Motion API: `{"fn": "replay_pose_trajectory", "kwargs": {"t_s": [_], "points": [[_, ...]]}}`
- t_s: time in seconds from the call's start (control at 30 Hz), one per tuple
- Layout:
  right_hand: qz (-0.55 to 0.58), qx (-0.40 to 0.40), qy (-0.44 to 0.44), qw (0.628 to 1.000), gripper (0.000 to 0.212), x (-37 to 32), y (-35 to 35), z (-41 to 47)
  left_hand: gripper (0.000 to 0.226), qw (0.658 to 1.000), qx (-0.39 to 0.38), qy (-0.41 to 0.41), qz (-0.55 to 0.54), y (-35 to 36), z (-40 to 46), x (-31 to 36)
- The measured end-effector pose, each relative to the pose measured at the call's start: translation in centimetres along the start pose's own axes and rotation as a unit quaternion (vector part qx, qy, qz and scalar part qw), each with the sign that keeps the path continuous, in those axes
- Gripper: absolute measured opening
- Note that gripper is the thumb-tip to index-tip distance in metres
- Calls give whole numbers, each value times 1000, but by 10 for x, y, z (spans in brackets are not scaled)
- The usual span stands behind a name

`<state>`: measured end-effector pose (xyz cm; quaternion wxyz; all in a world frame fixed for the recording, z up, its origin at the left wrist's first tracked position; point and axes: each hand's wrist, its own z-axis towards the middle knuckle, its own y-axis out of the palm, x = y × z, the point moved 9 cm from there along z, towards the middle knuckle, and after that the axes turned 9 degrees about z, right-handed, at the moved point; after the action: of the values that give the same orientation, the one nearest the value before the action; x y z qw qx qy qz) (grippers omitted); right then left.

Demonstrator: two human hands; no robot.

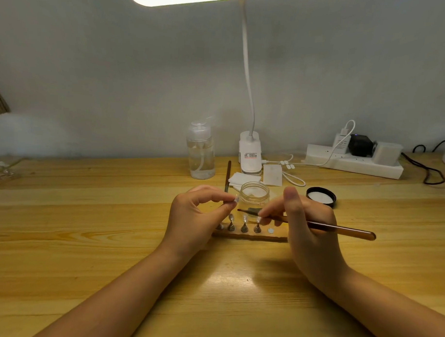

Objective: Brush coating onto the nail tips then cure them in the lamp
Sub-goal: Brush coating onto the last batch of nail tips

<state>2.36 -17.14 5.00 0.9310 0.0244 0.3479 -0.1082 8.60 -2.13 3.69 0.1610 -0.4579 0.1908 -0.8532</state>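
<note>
i'm mid-coating: left hand pinches one nail tip, right hand grips the brush; stand tips at 12 o'clock remain, curing not begun.

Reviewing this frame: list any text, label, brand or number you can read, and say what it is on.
No text here can be read.
Lamp base: a small label with red and dark print, too blurred to read.
White charger in the power strip: faint grey print, too small to read.
Pump bottle, glass jar, black lid, brush: no visible markings.
</note>
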Motion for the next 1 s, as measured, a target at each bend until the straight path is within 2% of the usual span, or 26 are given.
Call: {"fn": "replay_pose_trajectory", "kwargs": {"t_s": [0.1,0.3,0.47,0.77,0.93,1.0], "points": [[-5,18,-9,1000,39,-2,-3,1,19,1000,-2,2,1,-1,-1,0],[5,5,18,1000,33,5,3,3,22,1000,-3,0,4,-2,-2,1],[40,11,35,998,40,6,-1,-1,20,1000,-7,0,2,-2,-3,0],[18,18,30,999,33,5,1,3,20,1000,-9,-2,-5,-1,-2,1],[53,18,52,997,38,9,-2,-1,20,1000,-10,-1,-4,-1,-2,1],[46,29,35,998,38,6,-4,0,19,1000,-9,-1,-6,-1,-2,1]]}}
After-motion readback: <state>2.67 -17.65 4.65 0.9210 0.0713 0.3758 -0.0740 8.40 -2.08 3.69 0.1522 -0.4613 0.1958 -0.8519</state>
